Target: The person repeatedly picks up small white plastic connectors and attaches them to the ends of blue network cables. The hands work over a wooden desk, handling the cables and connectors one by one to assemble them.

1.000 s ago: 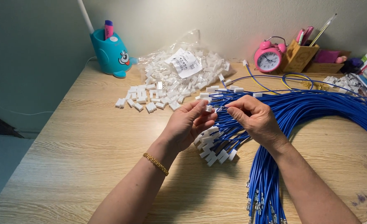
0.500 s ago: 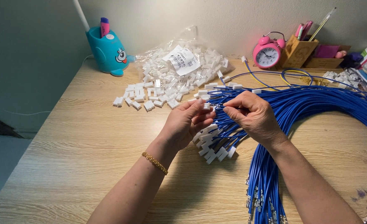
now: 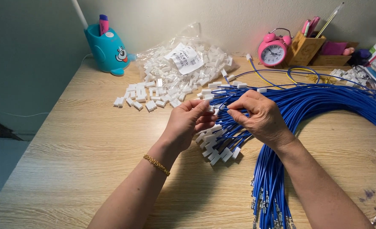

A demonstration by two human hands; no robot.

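While the hands were held together above the wooden desk [image 3: 69, 144], a small white connector [image 3: 211, 109] was pinched in the fingertips of the left hand [image 3: 188, 123], and a blue wire [image 3: 227, 107] was gripped between thumb and forefinger of the right hand [image 3: 260, 118]. Compared with a second earlier, the fingertips had been brought closer together, so the wire end looked to be meeting the housing. Finished connectors [image 3: 217, 146] were fanned out just beneath, beside the blue wire bundle [image 3: 323, 106]; loose connectors [image 3: 154, 95] lay by the plastic bag [image 3: 188, 59].
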